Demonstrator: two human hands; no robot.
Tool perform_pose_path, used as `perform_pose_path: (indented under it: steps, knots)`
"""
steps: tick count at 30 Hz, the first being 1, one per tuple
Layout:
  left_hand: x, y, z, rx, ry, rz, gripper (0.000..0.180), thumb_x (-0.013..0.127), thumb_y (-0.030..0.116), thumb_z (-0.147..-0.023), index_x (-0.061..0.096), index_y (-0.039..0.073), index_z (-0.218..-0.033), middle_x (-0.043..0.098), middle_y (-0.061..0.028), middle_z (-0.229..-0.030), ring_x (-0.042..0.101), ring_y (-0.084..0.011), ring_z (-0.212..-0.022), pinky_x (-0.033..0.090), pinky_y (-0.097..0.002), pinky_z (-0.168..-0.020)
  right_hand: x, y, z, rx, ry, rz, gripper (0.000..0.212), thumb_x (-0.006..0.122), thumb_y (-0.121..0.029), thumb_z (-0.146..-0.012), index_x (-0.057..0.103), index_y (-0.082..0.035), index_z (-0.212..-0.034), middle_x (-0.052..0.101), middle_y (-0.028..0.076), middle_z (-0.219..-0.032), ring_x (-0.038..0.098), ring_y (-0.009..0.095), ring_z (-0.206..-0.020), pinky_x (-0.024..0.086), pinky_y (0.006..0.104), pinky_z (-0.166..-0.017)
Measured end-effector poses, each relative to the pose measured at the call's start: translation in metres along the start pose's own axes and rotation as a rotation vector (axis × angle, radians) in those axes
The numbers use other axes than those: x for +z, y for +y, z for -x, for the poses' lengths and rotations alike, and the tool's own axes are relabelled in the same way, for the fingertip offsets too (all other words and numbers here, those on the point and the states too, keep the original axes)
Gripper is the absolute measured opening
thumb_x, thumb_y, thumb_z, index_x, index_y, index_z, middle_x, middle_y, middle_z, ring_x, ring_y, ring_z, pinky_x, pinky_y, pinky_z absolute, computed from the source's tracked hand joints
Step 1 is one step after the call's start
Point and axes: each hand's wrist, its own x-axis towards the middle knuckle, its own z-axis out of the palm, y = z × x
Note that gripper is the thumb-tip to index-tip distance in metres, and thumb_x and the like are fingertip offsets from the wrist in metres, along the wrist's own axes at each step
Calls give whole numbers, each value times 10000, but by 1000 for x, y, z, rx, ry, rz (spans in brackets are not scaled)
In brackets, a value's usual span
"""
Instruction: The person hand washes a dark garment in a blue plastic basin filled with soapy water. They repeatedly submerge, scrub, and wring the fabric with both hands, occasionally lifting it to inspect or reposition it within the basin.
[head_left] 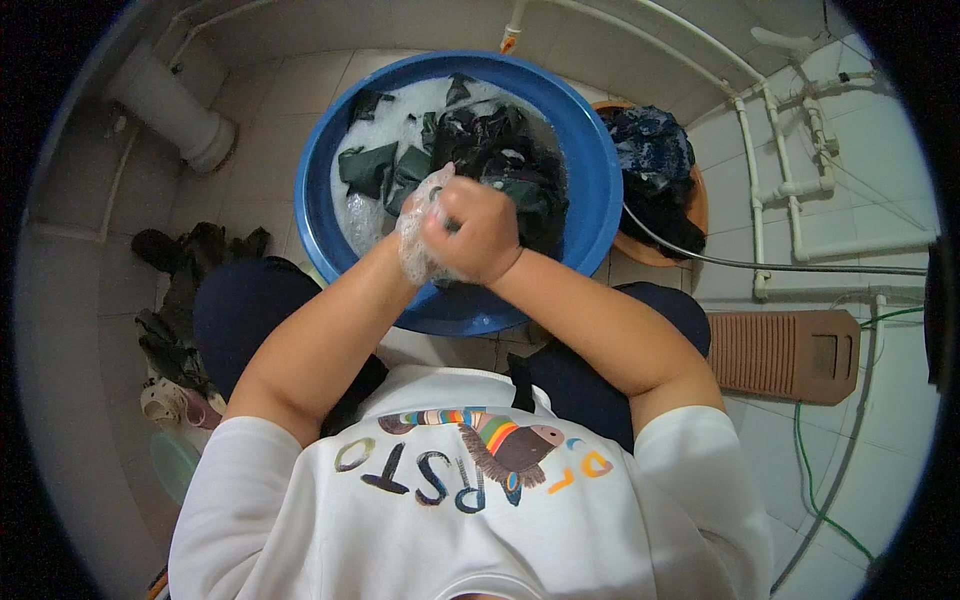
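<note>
A large round blue basin (590, 215) holds dark green and black clothes (500, 140) in foamy water. Over its near half, my two hands are pressed together. Thick white suds cover my left hand (420, 232), and its fingers are mostly hidden behind the foam and the other hand. My right hand (478, 228) is closed in a fist against it, slightly blurred. A small dark patch shows between the fingers of the right hand; whether it is cloth or shadow I cannot make out. The wet clothes lie just beyond both hands.
Right of the basin, an orange-brown tub (697, 215) holds dark wet clothes (652, 150), with a grey hose (760, 265) running past. A brown washboard (785, 355) lies nearer. Dark clothes (195, 290) and pale clogs (165, 402) lie left. White pipes (750, 160) line the wall.
</note>
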Motion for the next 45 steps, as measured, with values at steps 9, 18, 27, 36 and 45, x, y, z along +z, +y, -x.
perform_pose_path:
  steps: [9, 18, 27, 36, 45]
  knots:
    - [38, 14, -6, -198, 351, -12, 202, 437, 249, -861, 548, 85, -902, 577, -86, -831, 578, -213, -743, 484, -332, -647, -1, 29, 0, 4, 49, 113, 136, 574, -159, -625, 485, -92, -547, 515, 114, -594, 533, 294, -544, 443, 374, -505]
    - [87, 29, -9, -219, 784, -241, 278, 427, 307, -870, 508, 46, -920, 575, -88, -859, 555, -187, -726, 469, -320, -665, -10, 52, -7, 388, -9, 212, 244, 587, -297, -721, 506, -86, -629, 572, 117, -686, 554, 339, -625, 446, 408, -558]
    - [57, 63, -17, -183, 497, -633, 278, 541, 376, -802, 516, 104, -856, 507, -17, -783, 470, -119, -716, 380, -249, -689, -47, 51, -32, 383, -815, 178, 509, 707, -384, -613, 601, -30, -963, 574, 158, -955, 541, 293, -891, 406, 327, -799]
    - [52, 75, -2, -224, 265, -1161, 419, 674, 175, -686, 527, 13, -1043, 587, -70, -964, 552, -192, -827, 408, -313, -807, -83, 106, -45, 1094, 85, -470, 414, 631, -356, -744, 557, 19, -902, 571, 131, -927, 523, 207, -854, 398, 322, -771]
    - [74, 64, -13, -46, 713, -66, 353, 462, 297, -844, 509, 14, -1051, 576, -145, -1010, 569, -256, -936, 477, -408, -806, -55, 72, -33, 661, -179, -332, 376, 601, -89, -673, 538, 4, -1033, 580, 93, -926, 555, 168, -822, 452, 289, -748]
